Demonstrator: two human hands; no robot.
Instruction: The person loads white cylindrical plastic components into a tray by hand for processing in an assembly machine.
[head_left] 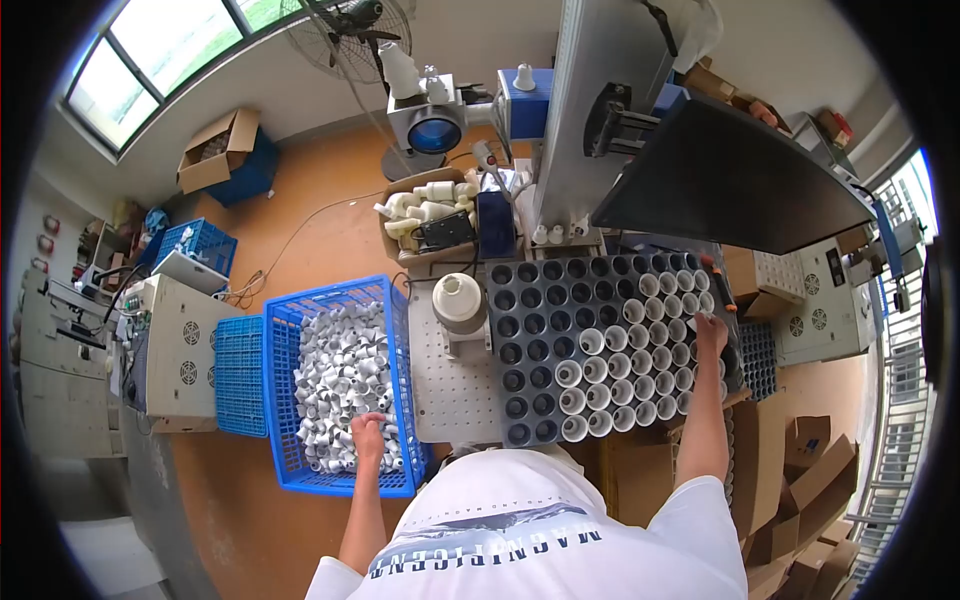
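My left hand [368,424] is in the blue plastic basket [274,390], at the near right of a heap of small white plastic fittings [340,365]. Its fingers are curled among the fittings, and whatever they hold is hidden. On the right, my right hand [711,328] is at the far-right part of a black tray [517,352] with round holes. The fingers pinch a small white cup-shaped fitting [692,324] there. Rows of white cup-shaped fittings [620,390] stand in the tray's right and near holes, their openings facing up. Dark, unfilled holes show toward the left and far side.
Between basket and tray, a machine with a round cream-coloured head [459,300] stands on a perforated metal plate [450,390]. A black monitor [735,175] overhangs the tray's far right. An open cardboard box [400,245] of white parts sits behind. Cartons [790,480] lie at right.
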